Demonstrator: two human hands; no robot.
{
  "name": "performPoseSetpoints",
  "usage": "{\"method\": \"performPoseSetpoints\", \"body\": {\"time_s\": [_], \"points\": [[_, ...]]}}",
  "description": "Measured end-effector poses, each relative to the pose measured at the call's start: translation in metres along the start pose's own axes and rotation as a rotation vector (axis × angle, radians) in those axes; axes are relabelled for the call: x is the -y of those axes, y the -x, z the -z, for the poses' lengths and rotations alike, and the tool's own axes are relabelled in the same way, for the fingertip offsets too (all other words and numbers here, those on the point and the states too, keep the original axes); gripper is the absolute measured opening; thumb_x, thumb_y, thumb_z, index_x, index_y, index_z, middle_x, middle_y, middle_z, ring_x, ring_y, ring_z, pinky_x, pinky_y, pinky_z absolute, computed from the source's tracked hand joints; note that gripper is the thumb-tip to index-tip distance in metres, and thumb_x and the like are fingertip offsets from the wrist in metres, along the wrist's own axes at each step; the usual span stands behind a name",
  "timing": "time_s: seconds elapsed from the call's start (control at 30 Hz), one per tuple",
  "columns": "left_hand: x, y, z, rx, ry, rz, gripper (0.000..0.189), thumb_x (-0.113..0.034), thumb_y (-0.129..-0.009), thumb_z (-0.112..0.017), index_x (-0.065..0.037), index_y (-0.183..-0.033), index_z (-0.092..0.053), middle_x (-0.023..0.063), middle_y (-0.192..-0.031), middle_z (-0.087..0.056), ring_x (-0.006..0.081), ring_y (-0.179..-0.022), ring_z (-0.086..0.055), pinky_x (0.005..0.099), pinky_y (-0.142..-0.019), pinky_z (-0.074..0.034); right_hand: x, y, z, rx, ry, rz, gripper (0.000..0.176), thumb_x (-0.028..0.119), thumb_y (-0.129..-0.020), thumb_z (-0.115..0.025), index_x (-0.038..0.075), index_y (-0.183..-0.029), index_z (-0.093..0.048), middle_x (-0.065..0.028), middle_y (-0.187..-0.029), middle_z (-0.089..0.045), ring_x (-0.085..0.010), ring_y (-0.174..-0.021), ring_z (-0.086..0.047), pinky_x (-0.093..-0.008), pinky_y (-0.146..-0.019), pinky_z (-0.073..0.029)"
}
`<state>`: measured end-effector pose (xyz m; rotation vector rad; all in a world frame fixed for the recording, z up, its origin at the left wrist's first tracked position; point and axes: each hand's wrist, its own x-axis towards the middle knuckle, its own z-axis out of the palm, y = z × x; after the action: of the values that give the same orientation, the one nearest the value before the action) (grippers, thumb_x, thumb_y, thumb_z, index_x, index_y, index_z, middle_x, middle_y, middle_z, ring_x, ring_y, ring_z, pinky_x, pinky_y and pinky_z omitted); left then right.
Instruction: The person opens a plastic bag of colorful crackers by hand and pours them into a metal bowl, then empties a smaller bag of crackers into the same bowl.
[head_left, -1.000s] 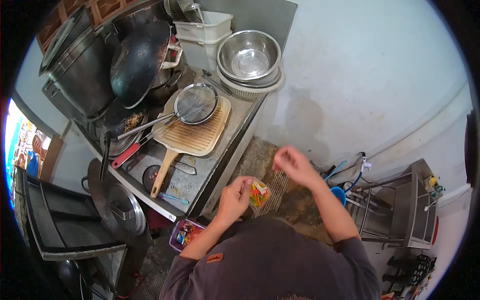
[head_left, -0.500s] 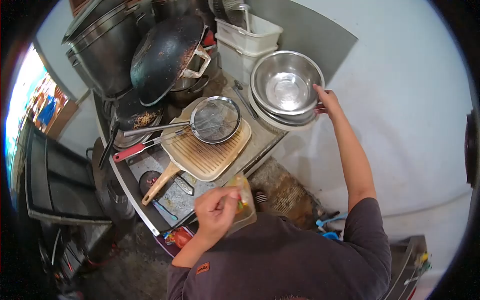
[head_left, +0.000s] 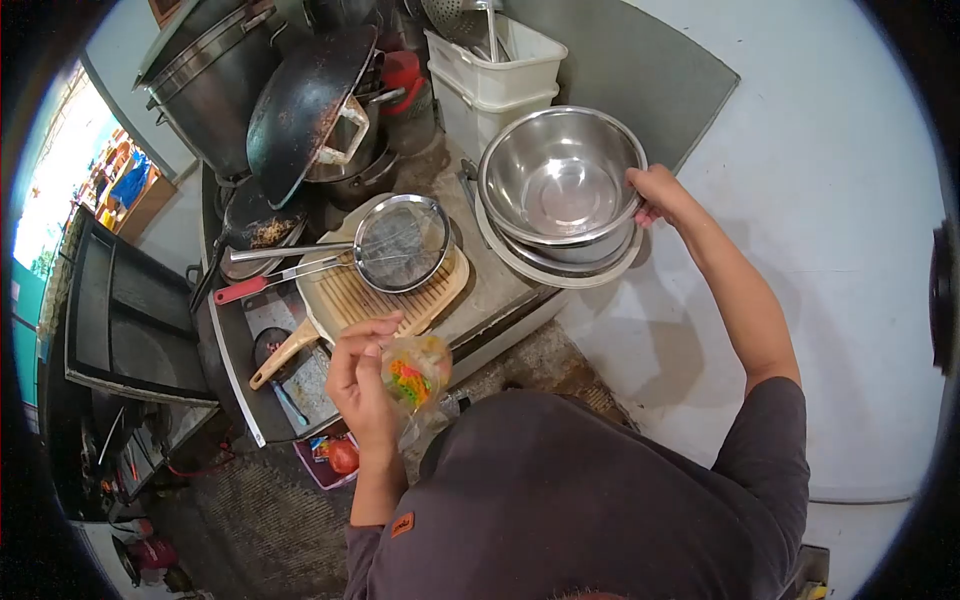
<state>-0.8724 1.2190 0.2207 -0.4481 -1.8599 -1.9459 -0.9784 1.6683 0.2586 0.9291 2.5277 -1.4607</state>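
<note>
My left hand [head_left: 365, 385] is closed on a clear plastic bag [head_left: 425, 365]. Small orange, green and red pieces show inside it, too small to name. Over on the right, my right hand [head_left: 662, 195] grips the rim of a shiny steel mixing bowl [head_left: 565, 170], thumb over the edge and fingers below. The bowl tilts slightly above other metal bowls [head_left: 590, 252] and a pale round rim [head_left: 575, 284] at the counter's corner. Nearest my left hand lies a cream grill pan [head_left: 450, 285] with a wooden handle; a round mesh strainer [head_left: 403, 243] rests across it.
A blackened wok [head_left: 310, 110] leans over pots at the back left, near a large stockpot [head_left: 210, 95]. White plastic bins [head_left: 495, 85] stand behind the bowls. A red-handled utensil [head_left: 240, 291] lies by the strainer. A purple basket [head_left: 325, 465] sits below the counter edge.
My left hand has shifted left with the bag, and its colourful contents show more plainly. The steel bowl has risen and tilted slightly in my right hand. The camera view has also shifted.
</note>
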Motion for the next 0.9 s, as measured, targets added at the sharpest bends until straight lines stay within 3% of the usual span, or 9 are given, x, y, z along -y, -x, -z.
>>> {"method": "performPoseSetpoints", "body": {"time_s": [0.07,0.2,0.3,0.43,0.53,0.57,0.7,0.77,0.9], "points": [[0.002,0.000,-0.006,-0.018,0.204,0.158,0.012,-0.001,-0.097,-0.046,0.002,-0.089,-0.055,0.0148,-0.098,-0.063,0.0248,-0.092,-0.065,0.0376,-0.090,-0.050,0.004,-0.004,0.005,0.002,-0.011,-0.002,0.034,0.025,-0.088,-0.056,-0.008,-0.093,-0.060,-0.0164,-0.068,-0.063,-0.0224,-0.046,-0.061,-0.0350,-0.040,-0.054],[0.002,0.001,-0.009,0.007,0.166,0.226,0.016,-0.004,-0.097,-0.040,0.002,-0.090,-0.053,0.0148,-0.095,-0.062,0.0237,-0.083,-0.064,0.0396,-0.086,-0.050,0.013,-0.009,0.028,0.030,-0.032,0.000,0.030,0.025,-0.087,-0.057,-0.003,-0.097,-0.059,-0.0153,-0.067,-0.062,-0.0217,-0.045,-0.060,-0.0353,-0.041,-0.054],[0.003,-0.001,-0.011,0.010,0.315,0.268,0.013,-0.001,-0.095,-0.040,0.000,-0.086,-0.049,0.0127,-0.088,-0.060,0.0174,-0.072,-0.057,0.0316,-0.072,-0.051,0.034,0.004,0.055,0.020,-0.059,0.017,0.026,0.026,-0.087,-0.058,0.000,-0.090,-0.059,-0.0115,-0.065,-0.061,-0.0191,-0.044,-0.058,-0.0342,-0.041,-0.054],[0.009,-0.004,-0.011,0.070,0.293,0.275,0.012,-0.001,-0.094,-0.039,-0.001,-0.086,-0.049,0.0125,-0.085,-0.060,0.0169,-0.069,-0.056,0.0306,-0.069,-0.049,0.067,0.034,0.088,0.012,-0.125,0.139,0.022,0.027,-0.085,-0.059,0.006,-0.078,-0.057,-0.0056,-0.057,-0.058,-0.0133,-0.040,-0.051,-0.0257,-0.039,-0.044],[0.005,-0.007,-0.021,0.044,0.324,0.346,0.011,-0.003,-0.094,-0.040,-0.002,-0.085,-0.048,0.0110,-0.080,-0.058,0.0153,-0.066,-0.053,0.0287,-0.064,-0.047,0.081,0.046,0.102,-0.044,-0.191,0.195,0.022,0.027,-0.084,-0.060,0.006,-0.077,-0.057,-0.0055,-0.057,-0.058,-0.0127,-0.040,-0.051,-0.0259,-0.038,-0.042],[0.009,-0.008,-0.022,0.052,0.359,0.365,0.012,-0.006,-0.095,-0.042,-0.003,-0.085,-0.047,0.0093,-0.077,-0.055,0.0145,-0.063,-0.051,0.0280,-0.061,-0.045,0.082,0.050,0.102,-0.073,-0.221,0.233,0.027,0.029,-0.083,-0.065,0.012,-0.068,-0.051,0.0006,-0.051,-0.049,-0.0136,-0.038,-0.046,-0.0279,-0.036,-0.040],[0.007,-0.020,-0.032,0.025,0.463,0.529,0.018,-0.015,-0.100,-0.047,-0.006,-0.084,-0.047,0.0043,-0.070,-0.048,0.0123,-0.057,-0.045,0.0262,-0.052,-0.039,0.083,0.055,0.100,-0.052,-0.236,0.225,0.025,0.029,-0.083,-0.065,0.011,-0.070,-0.052,0.0001,-0.053,-0.049,-0.0145,-0.039,-0.047,-0.0284,-0.038,-0.041],[0.011,-0.025,-0.036,0.049,0.465,0.527,0.019,-0.016,-0.101,-0.048,-0.007,-0.084,-0.048,0.0034,-0.069,-0.046,0.0119,-0.056,-0.044,0.0260,-0.050,-0.038,0.077,0.055,0.093,-0.026,-0.243,0.244,0.022,0.026,-0.085,-0.060,0.005,-0.079,-0.057,-0.0061,-0.059,-0.057,-0.0141,-0.042,-0.049,-0.0276,-0.044,-0.047],[0.010,-0.030,-0.046,0.080,0.415,0.539,0.022,-0.020,-0.102,-0.052,-0.007,-0.085,-0.048,0.0015,-0.068,-0.045,0.0109,-0.054,-0.043,0.0252,-0.049,-0.037,0.064,0.045,0.081,-0.009,-0.231,0.227,0.025,0.027,-0.086,-0.060,0.002,-0.083,-0.057,-0.0079,-0.061,-0.057,-0.0158,-0.043,-0.052,-0.0318,-0.044,-0.050]]}}
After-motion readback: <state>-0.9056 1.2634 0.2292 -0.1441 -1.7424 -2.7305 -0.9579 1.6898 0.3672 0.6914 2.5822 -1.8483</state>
